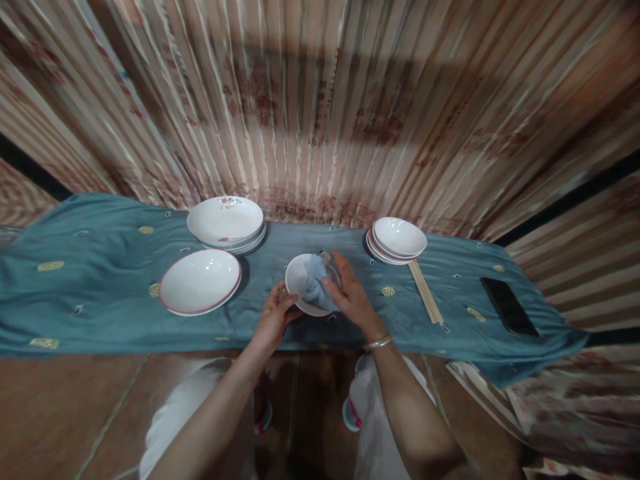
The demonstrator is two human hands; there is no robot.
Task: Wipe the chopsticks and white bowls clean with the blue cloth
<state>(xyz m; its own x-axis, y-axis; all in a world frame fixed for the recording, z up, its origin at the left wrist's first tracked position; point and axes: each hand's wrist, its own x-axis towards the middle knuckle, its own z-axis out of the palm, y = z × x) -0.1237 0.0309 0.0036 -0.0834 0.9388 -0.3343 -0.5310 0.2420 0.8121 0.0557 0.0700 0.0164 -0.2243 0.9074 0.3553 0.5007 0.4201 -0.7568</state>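
Note:
A small white bowl (298,275) is held tilted above the middle of the cloth-covered table. My left hand (275,311) grips its lower left rim, thumb on the inside edge and fingers beneath. In my right hand (351,295) is a light blue cloth (315,283), pressed against the inside of the bowl. The right thumb lies on the cloth, while the other fingers reach round the bowl's right side, partly hidden.
Left of the hands are a large white bowl (200,280) with a red rim and a stack of plates (225,220). To the right stand stacked small bowls (400,237), chopsticks (425,292) and a black phone (509,307). A green-blue tablecloth (110,267) covers the table; a curtain (310,120) hangs behind.

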